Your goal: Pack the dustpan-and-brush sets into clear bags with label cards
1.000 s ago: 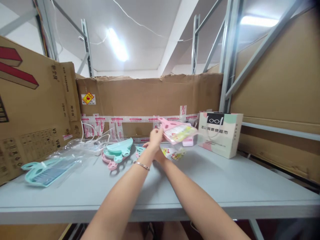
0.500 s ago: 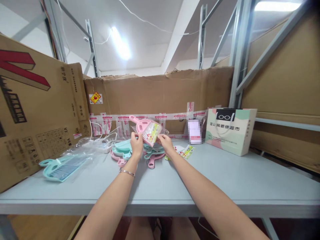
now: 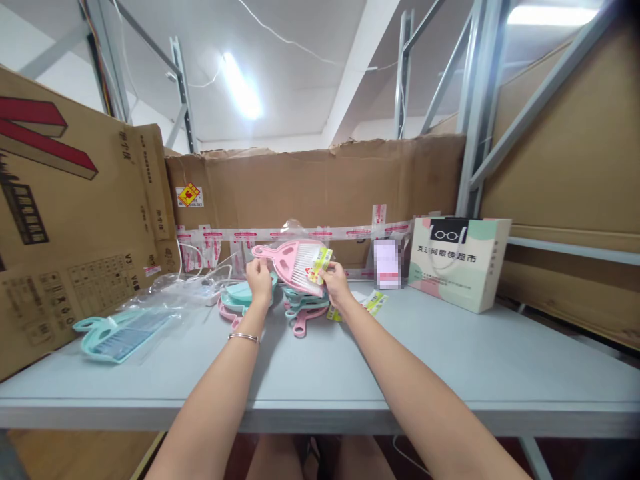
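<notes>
Both my hands hold up a pink mini brush-and-dustpan set (image 3: 293, 260) in a clear plastic bag above the grey table (image 3: 320, 373). My left hand (image 3: 259, 279) pinches the bag's lower left side. My right hand (image 3: 337, 283) grips the right end, where a yellow-green label (image 3: 320, 264) shows. Under the set lie stacked mint and pink dustpans (image 3: 300, 309) and a second stack (image 3: 239, 298) by my left hand.
A bagged mint brush set (image 3: 120, 333) lies at the left among loose clear bags. Printed labels (image 3: 373, 303) lie right of my hands. A paper gift bag (image 3: 457, 262) stands at the right back. Cardboard walls (image 3: 320, 193) enclose the table's back and left.
The pink set swung from the right to in front of me; my right hand came up to take its right end. Since then it tilted flatter and rose slightly.
</notes>
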Motion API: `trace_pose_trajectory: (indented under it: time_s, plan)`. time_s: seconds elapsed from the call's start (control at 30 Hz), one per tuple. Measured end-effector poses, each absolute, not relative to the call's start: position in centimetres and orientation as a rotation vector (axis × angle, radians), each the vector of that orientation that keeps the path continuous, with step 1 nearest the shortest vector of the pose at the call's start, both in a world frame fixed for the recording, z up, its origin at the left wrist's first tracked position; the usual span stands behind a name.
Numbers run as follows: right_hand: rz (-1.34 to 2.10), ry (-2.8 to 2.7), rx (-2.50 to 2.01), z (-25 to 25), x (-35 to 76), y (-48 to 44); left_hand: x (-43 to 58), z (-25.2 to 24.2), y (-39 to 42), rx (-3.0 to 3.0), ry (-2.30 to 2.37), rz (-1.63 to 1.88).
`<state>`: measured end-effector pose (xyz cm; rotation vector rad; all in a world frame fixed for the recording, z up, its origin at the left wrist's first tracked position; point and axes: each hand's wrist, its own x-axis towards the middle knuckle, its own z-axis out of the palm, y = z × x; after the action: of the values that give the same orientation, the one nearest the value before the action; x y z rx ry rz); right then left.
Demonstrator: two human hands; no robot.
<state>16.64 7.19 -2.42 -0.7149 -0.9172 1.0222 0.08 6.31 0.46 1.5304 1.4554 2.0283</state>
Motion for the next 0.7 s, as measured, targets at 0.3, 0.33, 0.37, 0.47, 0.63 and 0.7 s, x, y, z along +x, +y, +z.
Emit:
trace_pose_trajectory:
  time_s: [0.3,0.33,0.37,0.47,0.63,0.7]
  plan:
    - [1.105,-1.101,-0.622,-1.6,17.4,6.3,-2.3,2.6,5.4,1.209,1.164,1.836]
    - [1.113,-1.093,-0.614,-1.5,17.9,6.3,-2.8,3.0,5.3,1.171,1.174,1.841]
    - [1.126,-1.099,-0.605,-1.4,18.3,6.3,-3.4,3.3,5.2,1.133,1.196,1.850]
    - [1.216,-1.210,-0.590,-1.3,19.2,5.7,-5.1,3.6,4.9,1.144,1.264,1.750]
    - [1.306,-1.367,-0.578,-1.2,18.8,4.9,-5.2,2.5,4.7,1.480,1.271,1.267]
    - [1.246,-1.319,-0.553,-1.2,18.9,5.2,-5.3,2.2,5.0,1.412,1.391,1.468]
